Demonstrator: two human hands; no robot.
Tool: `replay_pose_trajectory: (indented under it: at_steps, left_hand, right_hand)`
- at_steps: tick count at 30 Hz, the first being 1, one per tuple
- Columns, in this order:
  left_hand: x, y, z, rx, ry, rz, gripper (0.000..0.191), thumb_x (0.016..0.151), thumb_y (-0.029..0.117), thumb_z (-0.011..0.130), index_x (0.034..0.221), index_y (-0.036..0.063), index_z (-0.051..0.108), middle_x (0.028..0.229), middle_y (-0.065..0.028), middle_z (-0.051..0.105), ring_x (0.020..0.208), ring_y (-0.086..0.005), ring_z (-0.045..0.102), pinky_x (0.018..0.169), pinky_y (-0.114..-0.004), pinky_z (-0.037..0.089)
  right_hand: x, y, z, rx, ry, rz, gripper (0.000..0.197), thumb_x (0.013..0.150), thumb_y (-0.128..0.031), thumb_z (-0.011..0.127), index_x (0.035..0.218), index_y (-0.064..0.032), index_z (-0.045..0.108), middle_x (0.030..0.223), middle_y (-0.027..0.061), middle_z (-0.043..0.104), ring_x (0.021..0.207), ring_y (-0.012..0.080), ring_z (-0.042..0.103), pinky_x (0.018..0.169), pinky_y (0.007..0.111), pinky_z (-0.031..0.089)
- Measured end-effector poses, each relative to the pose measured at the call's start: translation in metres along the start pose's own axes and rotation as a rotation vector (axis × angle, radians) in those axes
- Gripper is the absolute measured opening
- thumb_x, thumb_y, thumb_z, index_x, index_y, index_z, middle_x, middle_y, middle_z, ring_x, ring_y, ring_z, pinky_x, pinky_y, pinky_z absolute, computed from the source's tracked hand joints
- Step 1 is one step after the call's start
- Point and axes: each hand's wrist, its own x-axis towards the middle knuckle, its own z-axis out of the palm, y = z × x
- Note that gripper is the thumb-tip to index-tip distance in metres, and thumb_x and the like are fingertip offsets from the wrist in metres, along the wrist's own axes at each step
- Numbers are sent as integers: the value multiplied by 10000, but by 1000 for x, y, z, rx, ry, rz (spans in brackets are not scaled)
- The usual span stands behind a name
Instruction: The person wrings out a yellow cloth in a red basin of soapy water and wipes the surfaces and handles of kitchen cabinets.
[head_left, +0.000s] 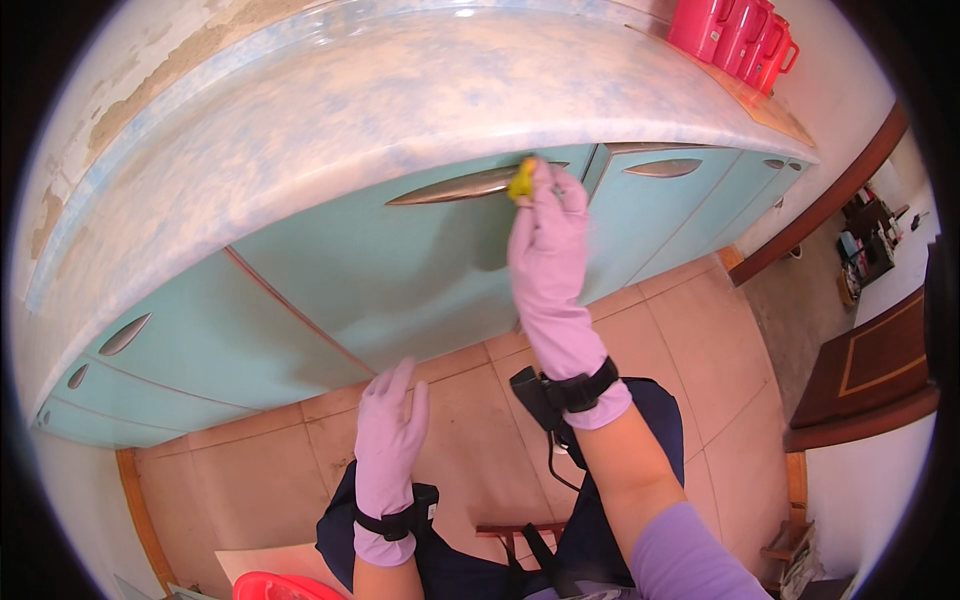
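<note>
My right hand (550, 210), in a pink rubber glove, pinches a yellow-green cloth or sponge (520, 181) against a long metal cabinet handle (450, 187). That handle runs along the top of a wide light-blue cabinet door (360, 262), just under the counter edge. The hand covers part of the handle's right end. My left hand (390, 420), gloved alike, hovers above my knee with its fingers apart and nothing in it. Each wrist wears a black strap; a small black device (534, 396) sits beside the right one.
A marbled countertop (420, 90) overhangs the cabinets. Several red plastic jugs (731, 41) stand at its far right end. Behind my left arm lies a red plastic basin (281, 586). Pink floor tiles (465, 420) stretch below, with a doorway and brown wooden door (862, 367) at right.
</note>
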Motion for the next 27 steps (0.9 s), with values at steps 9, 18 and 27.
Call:
replay_pose_trajectory:
  at_steps: [9, 18, 27]
  left_hand:
    - [3, 0, 7, 12, -63, -11, 257, 876, 70, 589, 1100, -57, 591, 934, -250, 625, 870, -437, 581, 749, -460, 472]
    - [-2, 3, -10, -26, -143, -236, 310, 912, 155, 612, 1198, 35, 614, 1172, -198, 624, 1105, -348, 560, 953, -386, 437]
    - [-10, -7, -19, -15, -58, -161, 306, 903, 138, 625, 1191, 35, 619, 1163, -186, 625, 1105, -341, 561, 950, -377, 441]
  right_hand:
    - [-2, -88, 24, 67, -492, 219, 378, 874, -148, 557, 1248, -202, 583, 976, 34, 597, 750, 274, 566, 632, 378, 499]
    - [4, 11, -1, -54, -58, -180, 430, 816, 30, 575, 1195, -157, 652, 1042, 55, 664, 808, 235, 616, 674, 331, 524]
    - [1, -9, 0, 173, -16, 83, 387, 823, 35, 578, 1159, -125, 682, 1110, 78, 662, 931, 248, 641, 809, 328, 517]
